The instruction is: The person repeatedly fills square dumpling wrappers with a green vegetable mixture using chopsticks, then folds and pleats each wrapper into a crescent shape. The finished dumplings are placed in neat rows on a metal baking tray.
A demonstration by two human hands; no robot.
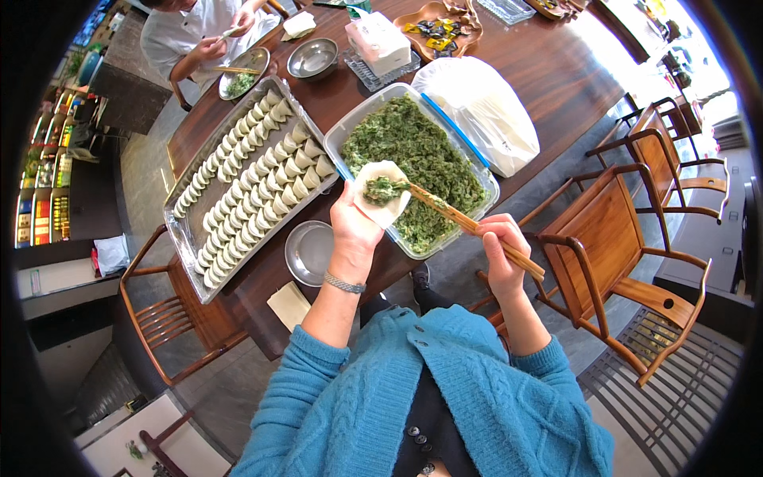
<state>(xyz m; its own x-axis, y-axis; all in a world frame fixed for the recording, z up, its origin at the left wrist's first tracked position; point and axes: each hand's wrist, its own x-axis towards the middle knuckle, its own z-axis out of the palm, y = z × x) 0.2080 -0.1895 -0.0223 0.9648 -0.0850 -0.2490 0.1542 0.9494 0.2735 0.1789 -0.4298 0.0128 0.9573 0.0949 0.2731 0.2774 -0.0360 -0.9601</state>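
On my left hand (356,223) lies a pale dumpling wrapper (371,210), its edge held at the thumb. A clump of green filling (384,189) sits in the middle of it. My right hand (503,253) grips a pair of wooden chopsticks (444,208), whose tips touch that clump. Beneath the chopsticks stands a clear plastic container (490,197) with a blue clip, full of chopped green filling (411,146). Left of it, a film-lined metal tray (179,238) bears rows of folded dumplings (262,191).
A metal bowl (309,253) and a stack of wrappers (289,304) lie near the table edge. Behind the container are a white plastic bag (483,113), a tissue pack (378,42) and a leaf-shaped candy dish (474,27). Across the table, a person (185,36) handles a wrapper. Wooden chairs (596,244) flank the table.
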